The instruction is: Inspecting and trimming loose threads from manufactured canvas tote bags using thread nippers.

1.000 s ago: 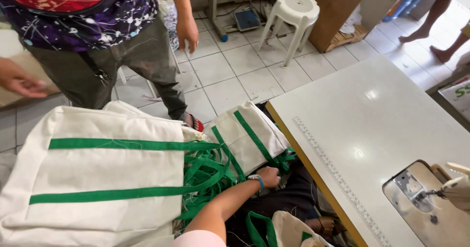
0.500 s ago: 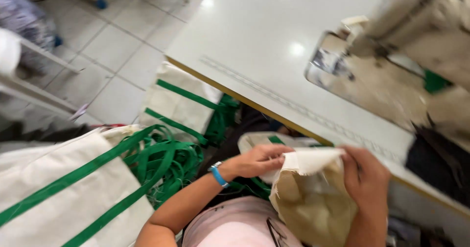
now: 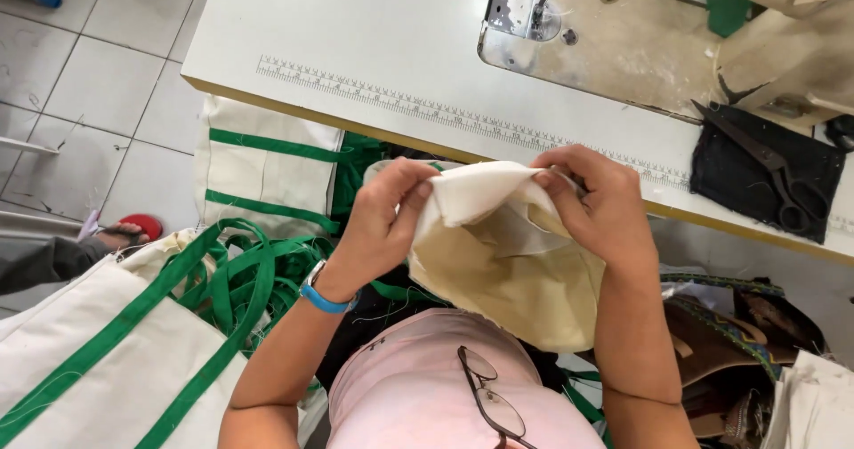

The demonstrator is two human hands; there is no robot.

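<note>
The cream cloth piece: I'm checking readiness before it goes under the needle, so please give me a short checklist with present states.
1. Both hands grip the cream cloth piece: ok, left hand and right hand pinch its top edge.
2. White table bare before the sewing machine: ok.
3. Scissors within reach: ok, on the black cloth.
4. Needle threaded: cannot tell.
5. Cloth edges aligned: cannot tell.

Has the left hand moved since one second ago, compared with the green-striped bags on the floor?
Yes. The left hand has risen from among the green-striped bags beside the table and now pinches the cream cloth piece opposite the right hand.
</note>
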